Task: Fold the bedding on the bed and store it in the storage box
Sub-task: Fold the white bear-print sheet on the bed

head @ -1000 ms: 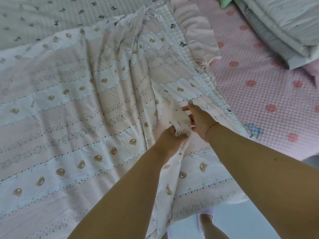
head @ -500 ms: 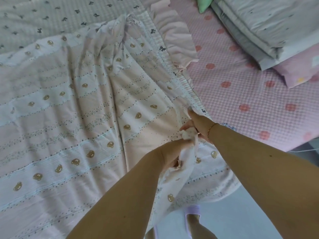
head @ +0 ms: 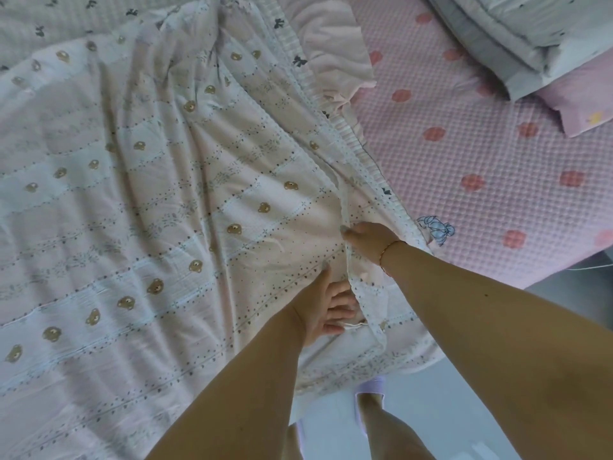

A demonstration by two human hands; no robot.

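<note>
Bear-print duvet cover (head: 139, 200) lies spread over the bed, its near-right corner by both hands. Left hand (head: 326, 308): palm up, fingers (head: 341, 313) loosely curled, tucked under a raised fold of the cover; can't tell if they actually grip it. Right hand (head: 370, 237): fingers bent, pinching the cover's seam edge just beyond the left fingers. Right of the right-hand fingers, pink waffle sheet (head: 481, 154) w/ red dots. Far beyond, top right, folded grey-white quilt (head: 517, 31) on a pink pillow (head: 583, 101).
</note>
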